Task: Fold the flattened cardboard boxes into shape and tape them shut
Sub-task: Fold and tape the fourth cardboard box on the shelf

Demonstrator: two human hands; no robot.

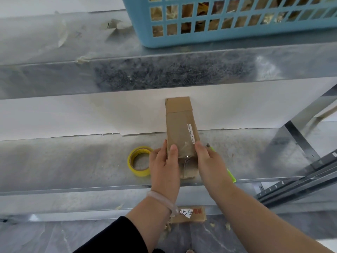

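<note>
In my head view, the brown box [179,125] is over the metal shelf [73,161], and its far end reaches in front of the white wall. My left hand [164,167] grips its near left edge, thumb on top. My right hand [209,161] holds the right edge, with the fingers mostly hidden. A yellow tape roll [139,161] lies just beside my left hand. A blue basket [228,39] stands on the shelf above.

Left hand [164,166] and right hand [207,161] reach forward, gripping the cardboard box [179,125].
</note>
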